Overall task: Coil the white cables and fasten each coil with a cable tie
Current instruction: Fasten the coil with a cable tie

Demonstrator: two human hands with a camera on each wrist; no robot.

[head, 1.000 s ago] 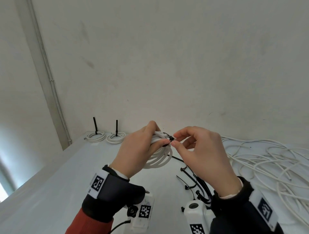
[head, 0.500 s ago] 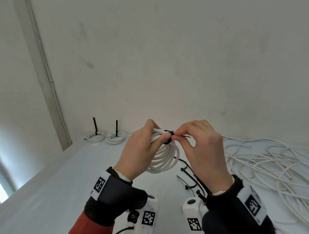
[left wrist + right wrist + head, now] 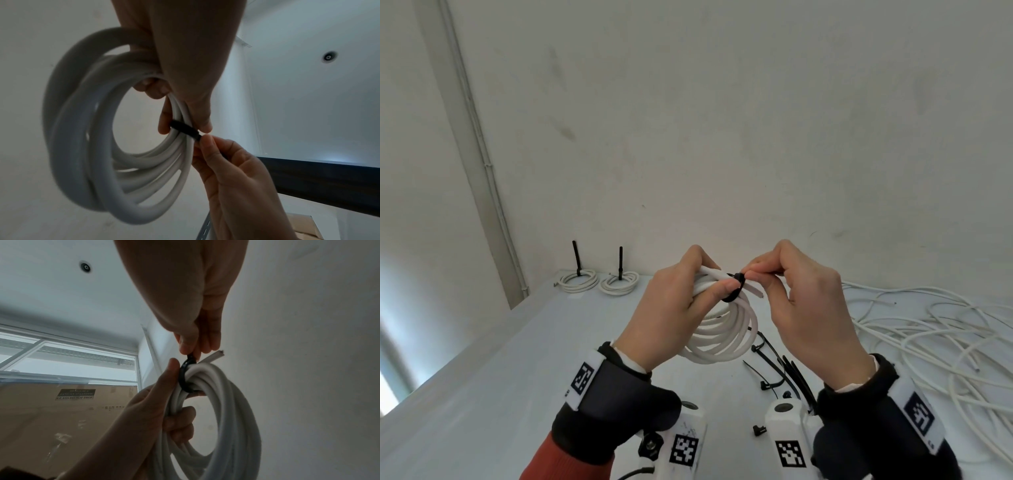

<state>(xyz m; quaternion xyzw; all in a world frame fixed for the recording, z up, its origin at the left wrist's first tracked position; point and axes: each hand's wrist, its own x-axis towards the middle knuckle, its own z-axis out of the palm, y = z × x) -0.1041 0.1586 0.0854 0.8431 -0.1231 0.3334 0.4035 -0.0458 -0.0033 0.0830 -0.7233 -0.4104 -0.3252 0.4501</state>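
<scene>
Right grip (image 3: 808,308) has rolled knuckles-up since a second ago; tie (image 3: 736,287) now looped close round coil (image 3: 726,329).
Left grip (image 3: 674,308) clutches coil's top beside tie; right grip pinches tie's tail. Coil held above worktop (image 3: 517,377), spare ties (image 3: 784,370) below it.

Two hands: one left hand (image 3: 671,308), one right hand (image 3: 811,308). One held coil (image 3: 726,337), with one black cable tie (image 3: 736,284) round it. Two more coils at the back, a first finished coil (image 3: 579,282) and a second finished coil (image 3: 619,284), each with one tie. Loose cable ties (image 3: 774,363) — at least four, the bunch hides the rest. Loose white cables (image 3: 928,335) — too tangled to count.
</scene>
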